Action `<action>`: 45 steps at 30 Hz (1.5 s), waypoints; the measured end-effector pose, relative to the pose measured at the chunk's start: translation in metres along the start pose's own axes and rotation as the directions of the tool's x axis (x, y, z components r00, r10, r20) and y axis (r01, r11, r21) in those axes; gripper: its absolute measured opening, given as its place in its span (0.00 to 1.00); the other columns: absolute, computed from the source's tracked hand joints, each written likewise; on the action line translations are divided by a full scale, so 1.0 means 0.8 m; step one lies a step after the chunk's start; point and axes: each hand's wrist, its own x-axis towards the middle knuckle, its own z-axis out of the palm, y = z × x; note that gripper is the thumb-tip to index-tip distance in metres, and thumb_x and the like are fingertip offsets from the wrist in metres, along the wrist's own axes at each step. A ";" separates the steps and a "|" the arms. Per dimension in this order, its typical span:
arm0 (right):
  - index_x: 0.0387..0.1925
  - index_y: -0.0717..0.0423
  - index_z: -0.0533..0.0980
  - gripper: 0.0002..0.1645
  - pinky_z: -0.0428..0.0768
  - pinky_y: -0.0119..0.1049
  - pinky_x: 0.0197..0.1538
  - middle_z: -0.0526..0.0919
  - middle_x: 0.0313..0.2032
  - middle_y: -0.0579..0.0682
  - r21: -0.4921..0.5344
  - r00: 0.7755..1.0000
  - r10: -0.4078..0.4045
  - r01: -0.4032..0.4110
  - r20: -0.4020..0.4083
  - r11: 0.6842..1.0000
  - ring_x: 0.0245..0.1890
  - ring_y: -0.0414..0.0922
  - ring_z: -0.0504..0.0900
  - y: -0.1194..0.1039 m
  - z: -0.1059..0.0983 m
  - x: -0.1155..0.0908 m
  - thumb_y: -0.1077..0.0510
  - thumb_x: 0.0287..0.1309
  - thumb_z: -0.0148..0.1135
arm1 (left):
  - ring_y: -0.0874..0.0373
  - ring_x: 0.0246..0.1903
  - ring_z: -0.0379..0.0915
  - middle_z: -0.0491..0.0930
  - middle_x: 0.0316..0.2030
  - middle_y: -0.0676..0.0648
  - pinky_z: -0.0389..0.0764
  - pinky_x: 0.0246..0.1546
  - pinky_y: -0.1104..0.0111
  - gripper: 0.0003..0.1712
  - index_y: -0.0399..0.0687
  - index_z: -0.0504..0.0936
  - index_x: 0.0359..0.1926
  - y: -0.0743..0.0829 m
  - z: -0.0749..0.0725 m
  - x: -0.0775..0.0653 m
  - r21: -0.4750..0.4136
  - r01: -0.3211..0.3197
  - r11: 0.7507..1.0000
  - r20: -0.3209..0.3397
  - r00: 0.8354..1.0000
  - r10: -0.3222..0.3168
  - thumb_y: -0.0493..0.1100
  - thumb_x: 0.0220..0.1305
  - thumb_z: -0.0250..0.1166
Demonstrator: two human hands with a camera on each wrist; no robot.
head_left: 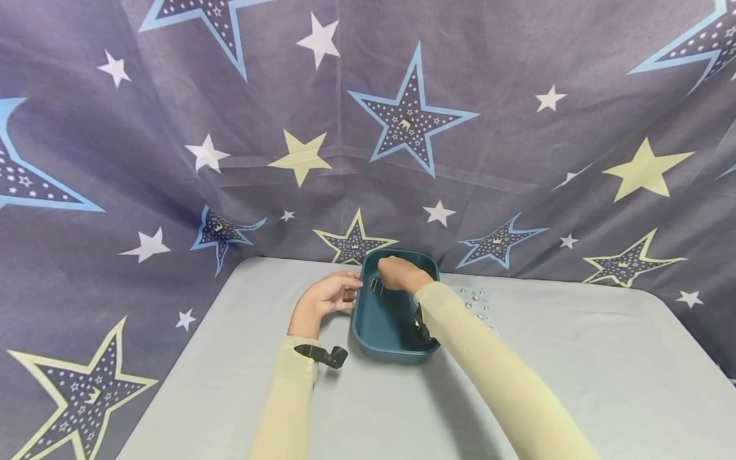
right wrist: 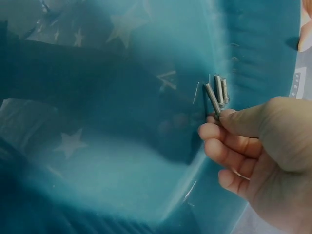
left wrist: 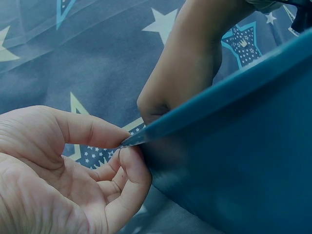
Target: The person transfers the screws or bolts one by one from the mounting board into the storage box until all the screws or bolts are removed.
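Note:
A teal plastic basin point(head_left: 388, 322) stands on the table. My left hand point(head_left: 330, 295) is at its left side; in the left wrist view thumb and forefinger pinch the basin's rim point(left wrist: 161, 127). My right hand point(head_left: 399, 273) reaches down inside, near the far end. Seen from the right wrist, its thumb and fingertips pinch the lower end of a slim metal bolt point(right wrist: 212, 95). Two similar bolts point(right wrist: 222, 91) lie close beside it on the basin floor. Their silvery shafts also show left of the hand in the head view.
On the grey-white table point(head_left: 563, 358), a clear sheet with small shiny round pieces point(head_left: 476, 301) lies right of the basin, partly behind the right sleeve. A dark star-patterned cloth point(head_left: 489, 172) hangs close behind the basin. Each wrist wears a black strap point(head_left: 322, 353).

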 end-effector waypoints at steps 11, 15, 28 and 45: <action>0.21 0.52 0.70 0.18 0.69 0.35 0.28 0.71 0.22 0.47 -0.005 1.000 0.012 -0.013 -0.025 1.000 0.24 0.43 0.70 -0.001 0.000 0.001 0.67 0.67 0.57 | 0.64 0.26 0.73 0.78 0.26 0.54 0.78 0.30 0.72 0.07 0.43 0.72 0.44 0.002 0.001 -0.001 0.000 -0.001 1.000 -0.006 1.000 0.001 0.31 0.72 0.51; 0.24 0.54 0.74 0.14 0.70 0.36 0.30 0.74 0.24 0.49 -0.012 0.999 0.015 -0.016 -0.028 1.000 0.26 0.44 0.70 -0.002 0.001 0.002 0.67 0.67 0.57 | 0.64 0.26 0.72 0.77 0.26 0.54 0.78 0.30 0.72 0.08 0.45 0.74 0.42 0.001 0.000 0.000 -0.002 0.000 1.000 -0.012 1.000 0.000 0.31 0.72 0.50; 0.25 0.53 0.74 0.14 0.70 0.36 0.31 0.74 0.25 0.48 -0.034 1.000 0.012 -0.012 -0.016 0.999 0.26 0.44 0.71 -0.003 0.003 0.005 0.66 0.68 0.58 | 0.64 0.26 0.74 0.78 0.26 0.54 0.78 0.30 0.72 0.08 0.46 0.74 0.41 -0.002 -0.003 0.002 -0.010 -0.003 1.000 0.001 1.000 0.003 0.31 0.72 0.51; 0.32 0.57 0.81 0.08 0.74 0.38 0.33 0.79 0.28 0.50 -0.074 0.999 0.032 -0.033 -0.016 0.997 0.28 0.44 0.73 -0.007 0.000 0.004 0.66 0.67 0.59 | 0.64 0.26 0.74 0.78 0.25 0.55 0.78 0.30 0.72 0.08 0.46 0.74 0.40 -0.001 0.000 0.001 0.003 -0.003 1.000 -0.010 1.000 0.003 0.31 0.72 0.51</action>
